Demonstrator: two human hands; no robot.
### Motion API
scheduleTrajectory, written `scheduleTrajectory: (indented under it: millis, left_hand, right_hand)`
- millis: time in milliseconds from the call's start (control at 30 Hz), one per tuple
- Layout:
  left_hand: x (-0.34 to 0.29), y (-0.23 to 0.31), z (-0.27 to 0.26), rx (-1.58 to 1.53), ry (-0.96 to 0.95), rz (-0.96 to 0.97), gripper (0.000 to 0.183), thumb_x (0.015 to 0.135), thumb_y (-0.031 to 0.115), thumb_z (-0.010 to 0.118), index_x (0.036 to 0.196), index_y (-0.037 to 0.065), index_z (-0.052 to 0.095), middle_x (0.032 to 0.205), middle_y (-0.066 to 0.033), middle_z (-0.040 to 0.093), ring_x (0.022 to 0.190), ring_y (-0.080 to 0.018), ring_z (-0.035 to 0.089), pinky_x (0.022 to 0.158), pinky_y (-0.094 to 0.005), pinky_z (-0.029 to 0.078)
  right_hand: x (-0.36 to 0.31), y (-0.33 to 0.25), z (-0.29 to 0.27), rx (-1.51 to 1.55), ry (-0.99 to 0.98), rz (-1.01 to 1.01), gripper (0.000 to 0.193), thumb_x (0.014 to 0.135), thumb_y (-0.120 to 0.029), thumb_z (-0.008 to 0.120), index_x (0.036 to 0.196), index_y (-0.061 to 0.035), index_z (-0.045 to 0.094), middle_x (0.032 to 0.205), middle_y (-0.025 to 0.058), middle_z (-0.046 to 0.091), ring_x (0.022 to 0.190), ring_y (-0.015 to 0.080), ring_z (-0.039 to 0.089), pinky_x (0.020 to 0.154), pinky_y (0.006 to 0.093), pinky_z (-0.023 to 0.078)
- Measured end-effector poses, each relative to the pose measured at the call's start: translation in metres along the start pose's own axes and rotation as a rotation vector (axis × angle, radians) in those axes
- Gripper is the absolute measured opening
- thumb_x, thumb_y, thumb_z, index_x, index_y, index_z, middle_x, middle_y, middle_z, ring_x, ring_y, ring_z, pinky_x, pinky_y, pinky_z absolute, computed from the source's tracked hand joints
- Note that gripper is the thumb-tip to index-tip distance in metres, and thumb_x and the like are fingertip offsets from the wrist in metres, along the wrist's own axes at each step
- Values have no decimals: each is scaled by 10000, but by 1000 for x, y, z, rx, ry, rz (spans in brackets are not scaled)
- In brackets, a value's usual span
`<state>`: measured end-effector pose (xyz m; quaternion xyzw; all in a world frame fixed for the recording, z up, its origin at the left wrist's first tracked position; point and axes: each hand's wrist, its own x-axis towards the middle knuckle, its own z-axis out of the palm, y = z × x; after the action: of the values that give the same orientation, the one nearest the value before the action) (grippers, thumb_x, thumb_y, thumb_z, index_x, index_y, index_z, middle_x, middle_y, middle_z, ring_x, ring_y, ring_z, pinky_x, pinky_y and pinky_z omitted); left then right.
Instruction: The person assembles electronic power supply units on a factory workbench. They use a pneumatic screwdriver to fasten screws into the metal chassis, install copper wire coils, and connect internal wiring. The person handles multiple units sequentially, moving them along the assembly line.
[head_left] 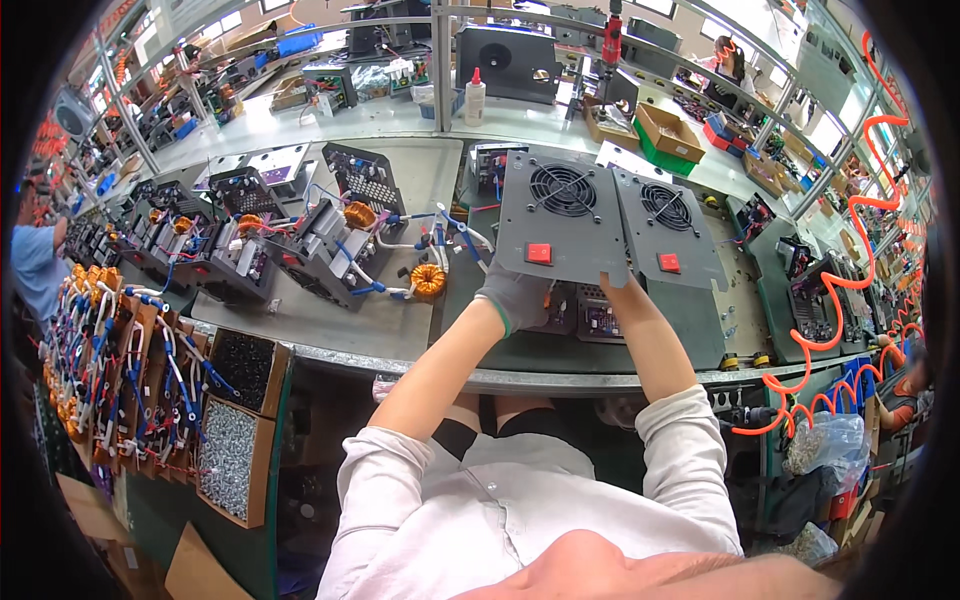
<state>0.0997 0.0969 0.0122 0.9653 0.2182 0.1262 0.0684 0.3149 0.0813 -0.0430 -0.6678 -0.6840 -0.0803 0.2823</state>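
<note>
Two dark grey metal panels stand side by side in front of me. The left fan panel [515, 215] carries a round black fan and a red rocker switch [539, 254]. Its neighbour, the right fan panel [700, 235], has the same layout. My left hand [510, 298], in a grey glove with a green cuff, reaches under the lower edge of the left panel. My right hand [618, 288] is at the lower edges where the panels meet, mostly covered by them. The fingers of both hands are hidden. Below the panels, parts of circuit boards [598, 318] show.
Half-assembled grey housings [325, 255] with copper-wound coils [429, 281] line the bench at left. Beside me stands a carton of screws [238, 460] near hanging wired coils [85, 350]. A coiled orange air hose [835, 290] hangs at right. Behind are a white bottle [475, 103] and a red driver [612, 40].
</note>
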Motion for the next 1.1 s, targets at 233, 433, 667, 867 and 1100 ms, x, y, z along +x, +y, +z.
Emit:
scheduleTrajectory:
  millis: [233, 433, 667, 867, 1100]
  left_hand:
    - [-2, -9, 8, 68, -4, -13, 449, 653, 272, 709, 1077, 131, 671, 1120, -109, 626, 1062, -306, 593, 902, -449, 464]
    - [2, -4, 2, 76, -37, 10, 463, 674, 271, 692, 1113, 126, 666, 1154, -122, 626, 1091, -309, 591, 923, -443, 462]
    - [6, 0, -4, 105, -106, -8, 506, 688, 290, 698, 1155, 103, 647, 1169, -124, 631, 1101, -306, 594, 946, -434, 461]
    - [5, -2, 3, 105, -47, 33, 497, 701, 297, 700, 1151, 93, 650, 1165, -120, 637, 1102, -301, 598, 950, -426, 464]
    - [-7, 0, 0, 110, 83, 12, 482, 719, 312, 696, 1161, 125, 652, 1216, -121, 602, 1171, -305, 550, 977, -445, 435]
  right_hand:
    - [8, 1, 11, 90, 64, -47, 256, 935, -175, 543, 1134, -28, 609, 1088, 151, 631, 986, 292, 620, 865, 391, 518]
    - [8, 1, 12, 139, 120, -62, 251, 933, -172, 552, 1131, -31, 614, 1077, 135, 633, 980, 273, 621, 861, 374, 518]
    - [8, -2, 16, 220, 193, -107, 245, 931, -168, 563, 1128, -35, 620, 1064, 116, 637, 973, 250, 621, 856, 354, 518]
    - [2, -5, 18, 339, 235, -120, 240, 929, -165, 573, 1125, -38, 626, 1052, 100, 639, 967, 231, 622, 853, 337, 519]
    - [7, 7, 37, 455, 231, -180, 241, 948, -153, 556, 1154, -48, 623, 1082, 91, 631, 998, 204, 614, 865, 302, 515]
